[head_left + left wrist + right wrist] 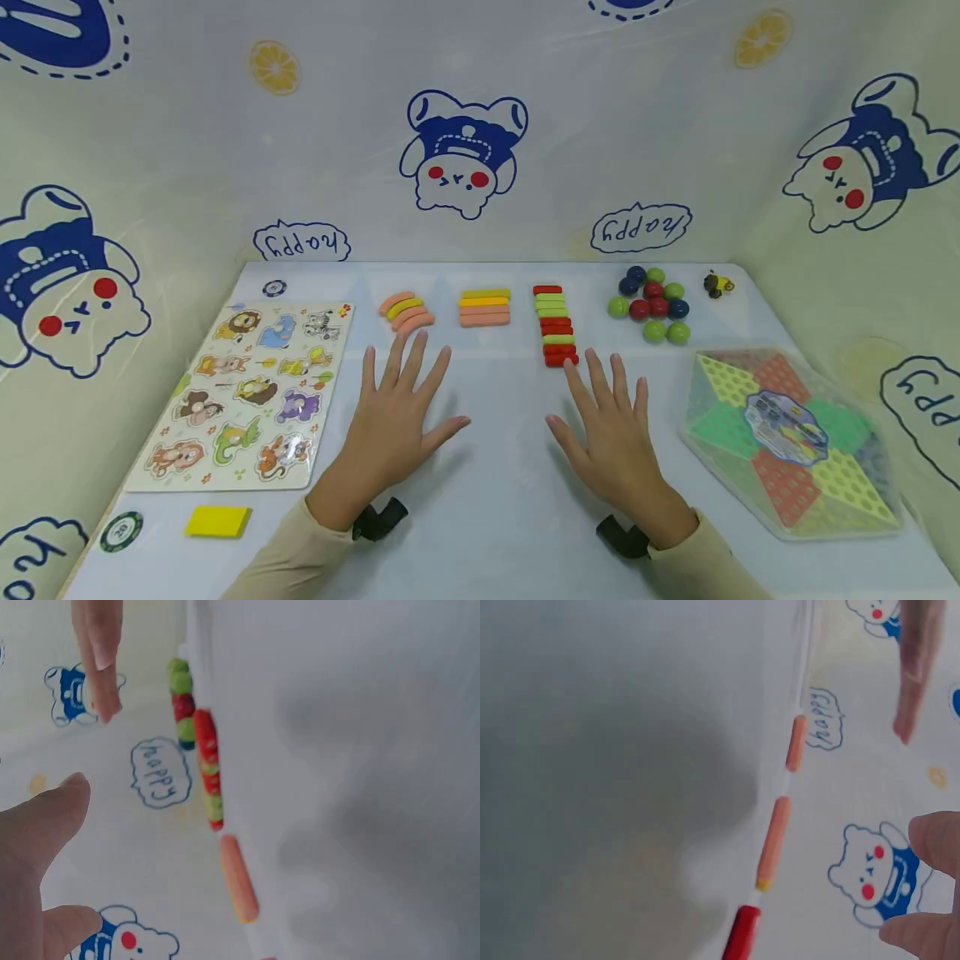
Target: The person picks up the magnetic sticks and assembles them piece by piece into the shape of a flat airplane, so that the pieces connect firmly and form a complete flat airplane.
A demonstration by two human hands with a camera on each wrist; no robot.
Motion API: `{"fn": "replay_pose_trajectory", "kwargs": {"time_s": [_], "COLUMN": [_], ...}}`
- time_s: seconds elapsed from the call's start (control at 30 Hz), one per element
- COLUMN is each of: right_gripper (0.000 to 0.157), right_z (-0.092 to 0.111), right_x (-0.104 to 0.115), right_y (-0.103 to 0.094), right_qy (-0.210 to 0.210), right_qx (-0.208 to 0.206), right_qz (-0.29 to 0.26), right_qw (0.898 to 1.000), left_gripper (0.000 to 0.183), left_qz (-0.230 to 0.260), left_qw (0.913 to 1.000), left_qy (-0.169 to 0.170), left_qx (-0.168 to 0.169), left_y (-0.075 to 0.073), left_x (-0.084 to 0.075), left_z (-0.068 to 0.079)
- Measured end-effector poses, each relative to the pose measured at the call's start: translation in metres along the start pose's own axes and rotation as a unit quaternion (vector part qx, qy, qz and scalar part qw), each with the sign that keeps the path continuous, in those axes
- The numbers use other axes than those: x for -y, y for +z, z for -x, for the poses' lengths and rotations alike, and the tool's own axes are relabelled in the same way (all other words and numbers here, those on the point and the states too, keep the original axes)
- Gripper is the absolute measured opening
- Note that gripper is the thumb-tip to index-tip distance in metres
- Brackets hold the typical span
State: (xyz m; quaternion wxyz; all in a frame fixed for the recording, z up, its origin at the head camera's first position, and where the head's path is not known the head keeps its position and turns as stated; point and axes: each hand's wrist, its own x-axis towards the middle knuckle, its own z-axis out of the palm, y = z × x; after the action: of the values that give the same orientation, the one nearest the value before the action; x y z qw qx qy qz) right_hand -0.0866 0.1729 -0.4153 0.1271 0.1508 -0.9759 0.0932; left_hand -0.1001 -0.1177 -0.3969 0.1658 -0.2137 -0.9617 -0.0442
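Observation:
My left hand (396,421) is spread, palm down and holding nothing, between the animal puzzle board (255,319) and the middle of the white table. Its fingertips point toward a fan of pink and yellow sticks (406,312) and a stack of yellow, orange and pink sticks (484,308). My right hand (618,446) is likewise spread, with nothing in it. Its index fingertip is right by the near end of a column of red and light green sticks (556,326). The left wrist view shows those red and green sticks (208,761) edge-on beyond the hand.
Green, red and dark blue balls (654,307) lie at the back right beside a small yellow-and-black toy (718,284). A hexagonal star-patterned game board (720,467) lies at the right. Chips (122,532) and a yellow block (218,522) flank the puzzle board. A printed curtain (337,167) hangs behind.

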Motion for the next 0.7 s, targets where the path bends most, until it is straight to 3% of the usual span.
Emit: {"fn": "replay_pose_trajectory", "kwargs": {"time_s": [0.2, 0.37, 0.5, 0.7], "right_gripper": [0.077, 0.073, 0.066, 0.049], "right_z": [-0.028, -0.059, -0.088, -0.127], "right_x": [0.015, 0.030, 0.047, 0.069], "right_y": [-0.002, 0.005, 0.016, 0.032], "right_qy": [-0.030, -0.054, -0.079, -0.073], "right_qx": [0.000, 0.007, 0.008, 0.007], "right_qz": [0.008, -0.017, -0.077, -0.197], "right_qw": [1.000, 0.998, 0.994, 0.978], "left_gripper": [0.084, 0.072, 0.052, 0.034], "left_qz": [0.005, 0.047, 0.087, 0.164], "left_qw": [0.9990, 0.9945, 0.9827, 0.9569], "left_qy": [-0.044, -0.086, -0.130, -0.208], "left_qx": [0.006, -0.036, -0.099, -0.118], "left_y": [-0.001, 0.015, 0.032, 0.059], "left_x": [0.021, 0.042, 0.058, 0.073], "left_z": [-0.020, -0.034, -0.044, -0.050]}}
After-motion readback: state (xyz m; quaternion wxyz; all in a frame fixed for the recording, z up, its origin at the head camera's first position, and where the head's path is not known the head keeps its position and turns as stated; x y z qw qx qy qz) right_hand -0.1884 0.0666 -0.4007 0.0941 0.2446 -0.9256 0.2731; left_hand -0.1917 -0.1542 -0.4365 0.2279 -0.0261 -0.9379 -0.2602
